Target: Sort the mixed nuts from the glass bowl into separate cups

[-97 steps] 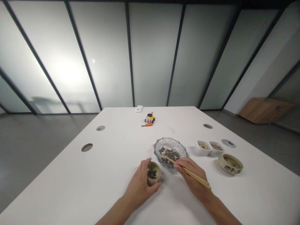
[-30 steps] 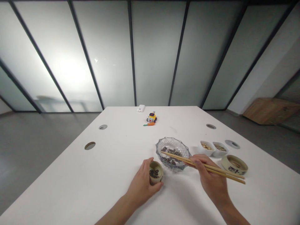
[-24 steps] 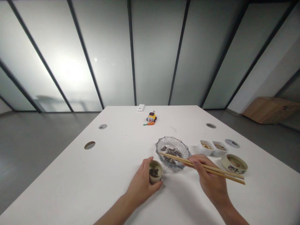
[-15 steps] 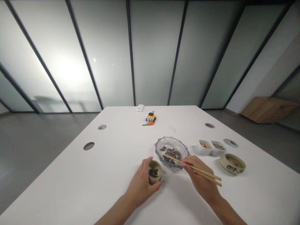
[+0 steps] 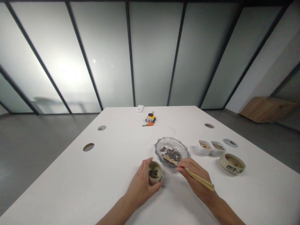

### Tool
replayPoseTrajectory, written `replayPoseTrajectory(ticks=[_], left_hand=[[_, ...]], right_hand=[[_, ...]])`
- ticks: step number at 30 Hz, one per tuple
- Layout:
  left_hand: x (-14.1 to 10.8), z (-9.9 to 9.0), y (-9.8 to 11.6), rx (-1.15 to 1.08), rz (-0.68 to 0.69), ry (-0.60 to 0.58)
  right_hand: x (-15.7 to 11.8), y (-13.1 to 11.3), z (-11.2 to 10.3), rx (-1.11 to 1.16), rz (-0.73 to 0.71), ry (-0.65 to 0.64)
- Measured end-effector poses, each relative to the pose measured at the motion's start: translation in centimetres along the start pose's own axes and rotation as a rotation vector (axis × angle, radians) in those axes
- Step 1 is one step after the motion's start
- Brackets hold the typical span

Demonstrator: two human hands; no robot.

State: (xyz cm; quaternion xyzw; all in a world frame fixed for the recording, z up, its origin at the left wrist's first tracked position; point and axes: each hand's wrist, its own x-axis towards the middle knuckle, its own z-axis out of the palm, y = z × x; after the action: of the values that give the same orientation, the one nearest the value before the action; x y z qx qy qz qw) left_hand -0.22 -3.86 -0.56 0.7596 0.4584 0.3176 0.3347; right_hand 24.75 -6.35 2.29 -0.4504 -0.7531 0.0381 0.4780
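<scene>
My left hand (image 5: 142, 179) is wrapped round a small pale-green ceramic cup (image 5: 158, 178) on the white table. Several dark beans (image 5: 153, 173) lie in the bottom of the cup. Between the fingers of my right hand (image 5: 195, 179) is a pair of wooden chopsticks (image 5: 199, 179), their tips over the near left part of a scalloped glass bowl (image 5: 184, 149). Dark, shiny beans (image 5: 172, 153) are spread across the bowl's bottom. Whether the tips grip a bean is too small to tell.
Two joined white dishes (image 5: 203, 151) with pale pieces in them stand right of the bowl. Near them is a wider ceramic bowl (image 5: 225, 164) with dark lettering. Farther back lie a toy car (image 5: 150, 117), a toy carrot (image 5: 148, 124) and a white box-like device (image 5: 140, 108). Round holes (image 5: 88, 147) pierce the table.
My right hand and the chopsticks have shifted a little left and toward me, the tips moving to the bowl's near left side. My left hand and the cup stay put.
</scene>
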Motion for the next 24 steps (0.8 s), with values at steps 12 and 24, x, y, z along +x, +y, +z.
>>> replayPoseTrajectory(ticks=[12, 24], left_hand=[[0.06, -0.09, 0.3, -0.016, -0.007, 0.004], [-0.01, -0.22, 0.51, -0.011, -0.012, 0.007]], right_hand=[[-0.06, -0.01, 0.62, -0.054, -0.12, -0.027], [0.11, -0.41, 0.19, -0.081, -0.099, -0.052]])
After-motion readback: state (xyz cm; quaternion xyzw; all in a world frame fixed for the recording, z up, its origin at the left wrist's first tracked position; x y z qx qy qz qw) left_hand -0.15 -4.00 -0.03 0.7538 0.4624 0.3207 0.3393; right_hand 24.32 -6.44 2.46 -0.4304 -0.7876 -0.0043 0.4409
